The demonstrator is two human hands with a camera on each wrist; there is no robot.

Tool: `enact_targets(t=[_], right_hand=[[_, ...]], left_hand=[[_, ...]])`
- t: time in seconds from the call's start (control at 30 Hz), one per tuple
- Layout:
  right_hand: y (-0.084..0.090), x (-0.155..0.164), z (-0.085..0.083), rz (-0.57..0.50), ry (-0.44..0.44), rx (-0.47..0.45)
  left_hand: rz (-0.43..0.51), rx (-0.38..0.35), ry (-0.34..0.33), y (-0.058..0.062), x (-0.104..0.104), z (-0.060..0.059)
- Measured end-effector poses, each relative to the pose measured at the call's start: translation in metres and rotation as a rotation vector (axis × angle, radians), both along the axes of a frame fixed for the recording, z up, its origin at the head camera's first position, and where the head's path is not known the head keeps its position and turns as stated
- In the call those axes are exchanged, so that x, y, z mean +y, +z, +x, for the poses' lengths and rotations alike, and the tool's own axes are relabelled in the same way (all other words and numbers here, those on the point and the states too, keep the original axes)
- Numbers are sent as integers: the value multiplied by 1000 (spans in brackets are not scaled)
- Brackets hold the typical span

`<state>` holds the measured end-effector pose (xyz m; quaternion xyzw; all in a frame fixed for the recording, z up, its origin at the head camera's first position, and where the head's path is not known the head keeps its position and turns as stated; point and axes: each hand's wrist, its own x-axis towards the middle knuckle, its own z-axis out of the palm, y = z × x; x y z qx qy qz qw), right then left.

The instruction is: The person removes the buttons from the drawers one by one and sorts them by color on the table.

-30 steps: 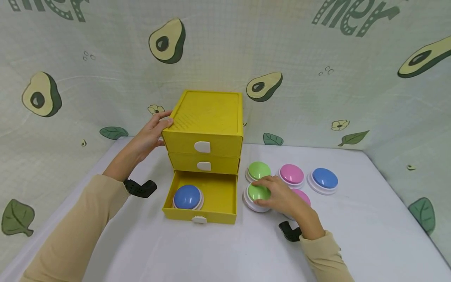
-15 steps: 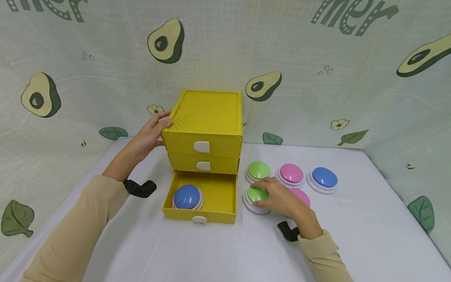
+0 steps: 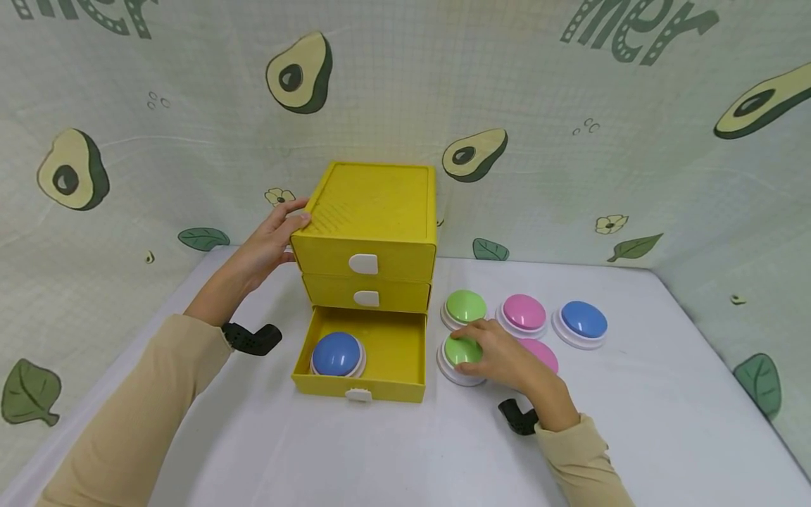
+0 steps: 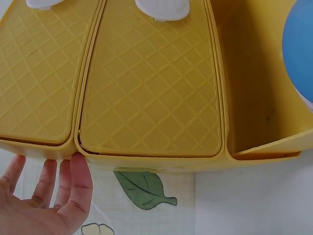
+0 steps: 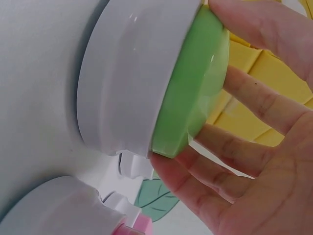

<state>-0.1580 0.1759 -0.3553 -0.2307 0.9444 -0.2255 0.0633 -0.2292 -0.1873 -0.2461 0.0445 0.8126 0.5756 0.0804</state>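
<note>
A yellow three-drawer cabinet [image 3: 374, 211] stands mid-table with its bottom drawer [image 3: 393, 348] pulled out. A blue dome button [image 3: 338, 353] lies in the drawer's left half. My left hand [image 3: 285, 225] rests on the cabinet's upper left edge, thumb on top and straight fingers [image 4: 80, 171] against the side wall [image 4: 146, 88]. My right hand [image 3: 481, 345] grips the near green button [image 3: 459, 350], just right of the drawer. In the right wrist view the thumb and fingers [image 5: 234, 83] curl round the green dome [image 5: 195, 83], whose white base [image 5: 127, 73] sits on the table.
Behind the held button sit a second green button [image 3: 465, 306], a pink one [image 3: 524, 313] and a blue one [image 3: 583, 320]. Another pink button [image 3: 545, 354] is half hidden by my right hand. Avocado-print cloth walls [image 3: 570, 141] close in the white table [image 3: 405, 458].
The right hand has settled slightly closer around the near green button. The left hand, cabinet and other buttons have not moved.
</note>
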Motion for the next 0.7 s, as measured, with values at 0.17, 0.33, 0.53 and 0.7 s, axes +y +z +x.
enact_targets(t=[0.17, 0.33, 0.53, 0.7], right_hand=[[0, -1, 1, -8, 7, 10], [-1, -1, 1, -7, 6, 9], [0, -2, 2, 12, 1, -1], [1, -3, 3, -1, -1, 26]], left_hand=[[9, 2, -4, 0, -1, 0], [15, 3, -8, -1, -2, 0], [10, -2, -7, -1, -2, -1], [6, 2, -5, -1, -1, -1]])
